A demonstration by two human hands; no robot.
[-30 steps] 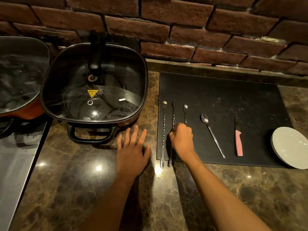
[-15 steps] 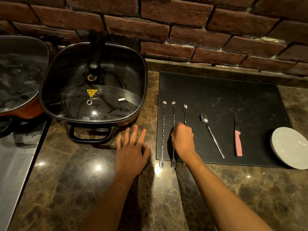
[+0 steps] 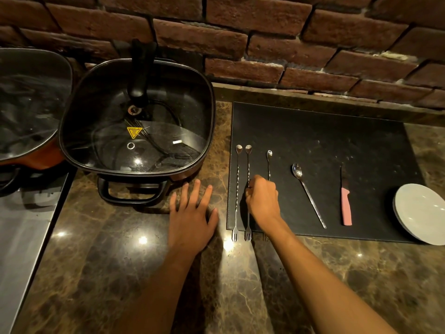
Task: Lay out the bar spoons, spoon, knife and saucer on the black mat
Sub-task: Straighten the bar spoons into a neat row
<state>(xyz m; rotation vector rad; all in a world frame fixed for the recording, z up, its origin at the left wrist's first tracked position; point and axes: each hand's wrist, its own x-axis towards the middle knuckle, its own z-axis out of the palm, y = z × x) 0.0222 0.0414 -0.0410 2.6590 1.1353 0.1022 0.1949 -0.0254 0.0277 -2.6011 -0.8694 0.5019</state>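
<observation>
Three bar spoons lie along the black mat's [image 3: 325, 141] left edge; the right hand [image 3: 262, 201] pinches the middle bar spoon [image 3: 248, 162]. Spoon [image 3: 308, 194], pink-handled knife [image 3: 346, 206], and saucer [image 3: 421, 212] lie rightward. Left hand [image 3: 191, 220] rests flat, released, on the bench [image 3: 96, 261].

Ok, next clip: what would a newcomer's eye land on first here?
Probably the black mat at right, with three bar spoons, a spoon, a pink-handled knife and a white saucer in a row. The right hand grips the middle bar spoon. Left of the mat sits a big glass-lidded pan.
</observation>
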